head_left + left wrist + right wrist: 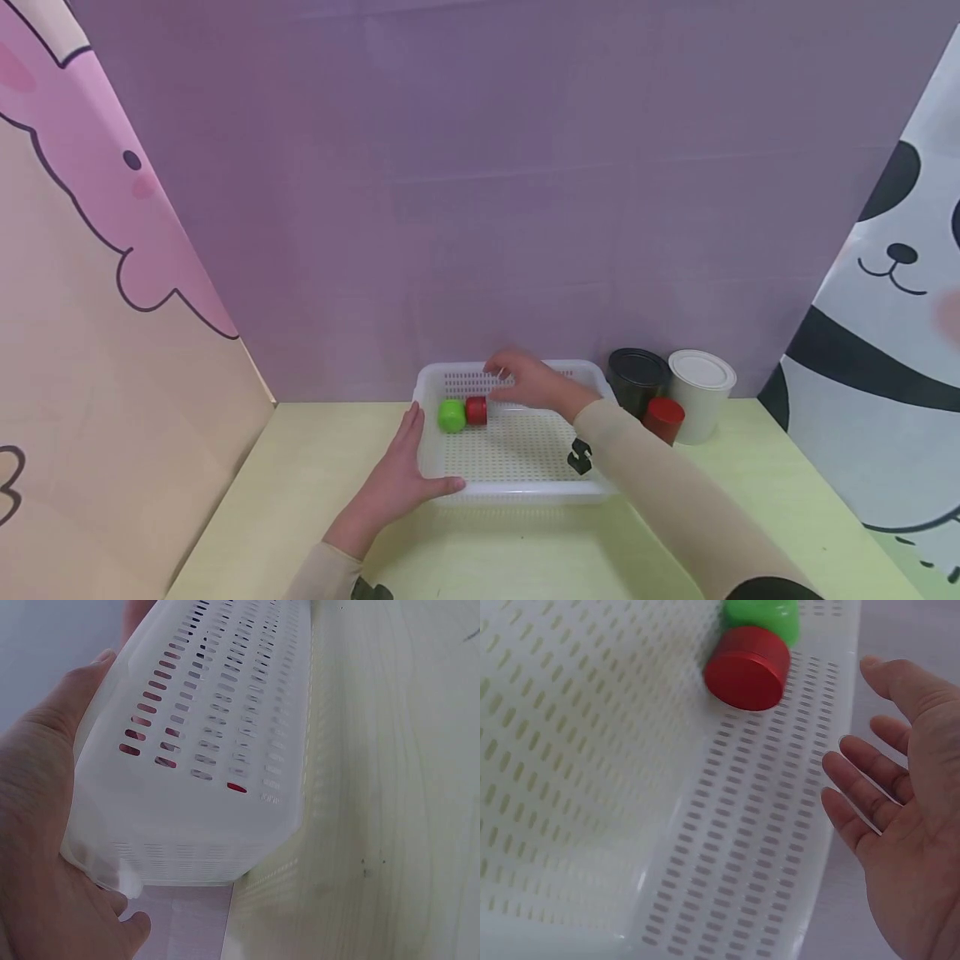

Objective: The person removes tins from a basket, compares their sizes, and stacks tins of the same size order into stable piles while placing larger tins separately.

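Note:
A white perforated plastic basket (517, 488) sits on the table. Inside it, near its left end, a small red canister (476, 411) lies against a bright green rounded object (452, 416); both also show in the right wrist view, the red canister (748, 669) nearer. My left hand (401, 479) touches the basket's front left corner, thumb along the front rim and straight fingers along the left side. Over the far side of the basket is my right hand (534, 385), palm turned toward the basket wall, fingers loosely bent. Nothing shows in that hand (922, 795).
To the right of the basket stand a black-lidded dark can (637, 375), a taller white can (702, 392) and a red can (663, 418), close together. A purple wall (480, 208) rises behind the basket. Printed panels flank the light wooden table (517, 554).

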`<state>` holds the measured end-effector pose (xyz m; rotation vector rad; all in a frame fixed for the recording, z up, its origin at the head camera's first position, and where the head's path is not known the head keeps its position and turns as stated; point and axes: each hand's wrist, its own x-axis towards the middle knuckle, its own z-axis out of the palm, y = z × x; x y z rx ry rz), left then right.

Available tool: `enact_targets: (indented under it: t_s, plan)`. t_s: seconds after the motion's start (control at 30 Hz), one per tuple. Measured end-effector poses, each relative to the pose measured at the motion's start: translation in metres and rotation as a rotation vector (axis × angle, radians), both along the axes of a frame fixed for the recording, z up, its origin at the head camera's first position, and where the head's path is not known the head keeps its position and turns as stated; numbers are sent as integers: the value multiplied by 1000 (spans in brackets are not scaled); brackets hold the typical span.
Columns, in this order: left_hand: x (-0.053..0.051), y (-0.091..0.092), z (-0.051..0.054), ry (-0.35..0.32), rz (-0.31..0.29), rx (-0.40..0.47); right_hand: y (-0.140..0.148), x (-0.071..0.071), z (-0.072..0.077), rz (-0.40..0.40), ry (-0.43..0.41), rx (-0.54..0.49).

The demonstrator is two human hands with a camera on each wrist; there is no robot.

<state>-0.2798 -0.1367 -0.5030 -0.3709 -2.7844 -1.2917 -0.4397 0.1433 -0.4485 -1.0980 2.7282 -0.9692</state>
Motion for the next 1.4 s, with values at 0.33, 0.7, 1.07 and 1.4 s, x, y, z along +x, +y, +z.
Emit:
enact_targets:
  t_s: [0.33, 0.7, 1.07, 1.4]
  plan:
    - [2, -1, 1, -7, -5, 0, -20, 8, -15, -62, -56, 109]
    - [1, -1, 0, -5, -6, -4, -28, 7, -23, 4, 3, 179]
    - [4, 1, 4, -2, -7, 0, -26, 6, -29, 16, -42, 160]
    - [1, -2, 1, 7, -8, -6, -26, 3, -36, 26, -29, 189]
